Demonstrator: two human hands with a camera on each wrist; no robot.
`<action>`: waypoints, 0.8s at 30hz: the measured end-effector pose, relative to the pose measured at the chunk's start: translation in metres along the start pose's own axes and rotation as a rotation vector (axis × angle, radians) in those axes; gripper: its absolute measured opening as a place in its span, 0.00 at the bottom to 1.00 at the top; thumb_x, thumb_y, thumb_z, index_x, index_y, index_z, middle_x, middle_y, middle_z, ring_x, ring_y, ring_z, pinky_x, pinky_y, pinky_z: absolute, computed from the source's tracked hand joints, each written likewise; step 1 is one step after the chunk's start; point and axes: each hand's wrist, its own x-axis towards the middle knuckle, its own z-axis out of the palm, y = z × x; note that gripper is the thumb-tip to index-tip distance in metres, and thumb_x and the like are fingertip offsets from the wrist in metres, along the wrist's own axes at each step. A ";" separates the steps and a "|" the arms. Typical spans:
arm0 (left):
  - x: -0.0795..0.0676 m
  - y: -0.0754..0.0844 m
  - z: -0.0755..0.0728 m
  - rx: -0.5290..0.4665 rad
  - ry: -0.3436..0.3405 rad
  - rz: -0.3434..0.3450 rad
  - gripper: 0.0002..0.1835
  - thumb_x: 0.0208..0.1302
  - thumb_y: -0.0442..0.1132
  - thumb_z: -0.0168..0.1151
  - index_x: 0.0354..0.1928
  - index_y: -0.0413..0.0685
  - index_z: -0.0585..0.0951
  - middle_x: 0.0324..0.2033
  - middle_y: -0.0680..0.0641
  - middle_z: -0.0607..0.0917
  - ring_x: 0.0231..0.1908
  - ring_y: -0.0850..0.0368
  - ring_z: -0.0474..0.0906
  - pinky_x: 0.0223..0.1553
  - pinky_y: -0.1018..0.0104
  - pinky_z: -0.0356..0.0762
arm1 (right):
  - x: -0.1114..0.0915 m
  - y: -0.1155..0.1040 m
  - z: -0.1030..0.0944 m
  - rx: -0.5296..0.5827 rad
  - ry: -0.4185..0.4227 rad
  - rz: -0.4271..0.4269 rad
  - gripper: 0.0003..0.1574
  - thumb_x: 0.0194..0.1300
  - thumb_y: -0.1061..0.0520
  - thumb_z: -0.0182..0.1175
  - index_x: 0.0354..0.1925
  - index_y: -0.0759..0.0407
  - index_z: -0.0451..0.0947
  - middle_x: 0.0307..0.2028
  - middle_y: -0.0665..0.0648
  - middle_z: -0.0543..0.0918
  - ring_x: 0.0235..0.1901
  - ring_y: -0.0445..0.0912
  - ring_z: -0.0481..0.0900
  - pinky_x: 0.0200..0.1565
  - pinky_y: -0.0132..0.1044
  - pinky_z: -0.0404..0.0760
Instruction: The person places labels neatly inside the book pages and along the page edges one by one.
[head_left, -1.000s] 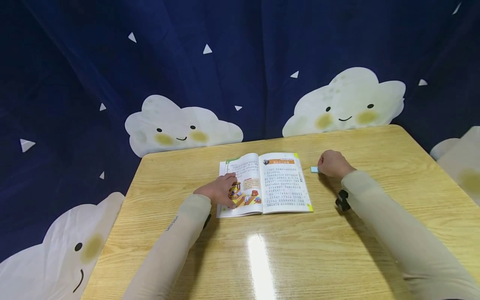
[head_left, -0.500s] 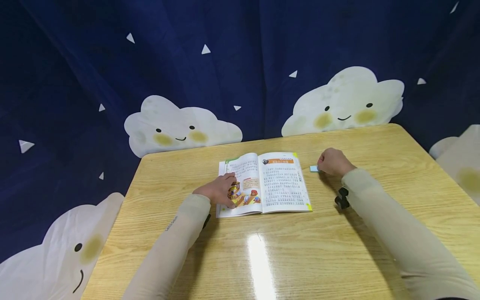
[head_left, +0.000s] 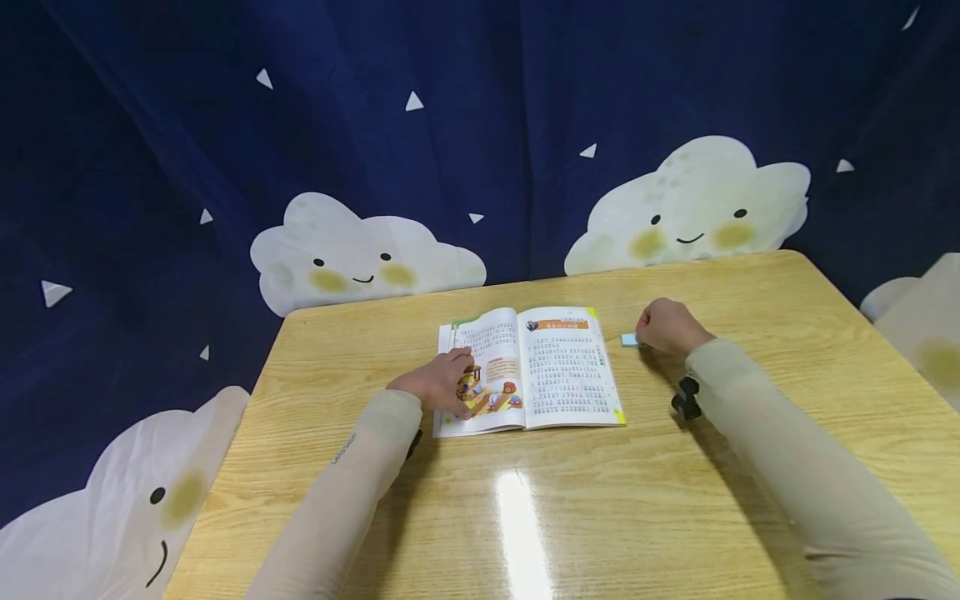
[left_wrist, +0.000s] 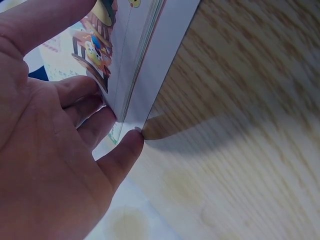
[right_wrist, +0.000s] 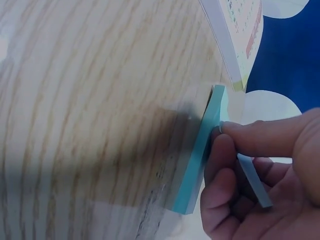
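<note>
Storybook (head_left: 531, 368) open on the table (head_left: 450, 525) in head view, sticky-note pad (head_left: 627, 340) near its right page (head_left: 572, 367). Left wrist: left hand (left_wrist: 55, 140) loosely spread over left page (left_wrist: 97, 55); might lose the place by easing off. Right wrist: right hand (right_wrist: 272, 145) pinching at the pad; could drag it whole by tugging.

Navy cloth (head_left: 517, 142) hangs beyond the far edge of the wood-grained surface (head_left: 622, 500) — printed smiling clouds (head_left: 697, 204), white triangles (head_left: 414, 102) — and bright glare (head_left: 522, 533) streaks the surface.

Open book (head_left: 536, 371) lying pages up; small light-blue pad (head_left: 628, 340) just right of it, partly covered
</note>
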 end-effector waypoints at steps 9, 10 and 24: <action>-0.001 0.001 0.002 -0.012 0.006 0.001 0.49 0.58 0.47 0.72 0.77 0.47 0.57 0.80 0.48 0.48 0.79 0.48 0.44 0.77 0.51 0.55 | 0.000 0.000 0.007 -0.003 0.055 -0.043 0.06 0.57 0.63 0.55 0.27 0.65 0.77 0.25 0.58 0.78 0.28 0.49 0.73 0.30 0.35 0.69; -0.001 0.001 0.003 -0.009 0.005 0.001 0.49 0.58 0.47 0.72 0.77 0.47 0.57 0.80 0.48 0.48 0.79 0.48 0.44 0.76 0.51 0.56 | 0.000 0.001 0.008 0.006 0.054 -0.038 0.05 0.57 0.63 0.56 0.27 0.65 0.77 0.26 0.57 0.78 0.28 0.49 0.73 0.30 0.34 0.69; -0.005 0.003 0.001 -0.007 0.002 -0.012 0.48 0.59 0.47 0.71 0.77 0.50 0.57 0.80 0.50 0.46 0.80 0.47 0.43 0.76 0.48 0.56 | -0.003 -0.003 0.004 0.026 0.051 -0.016 0.08 0.59 0.64 0.58 0.25 0.64 0.79 0.24 0.56 0.79 0.26 0.48 0.72 0.28 0.34 0.69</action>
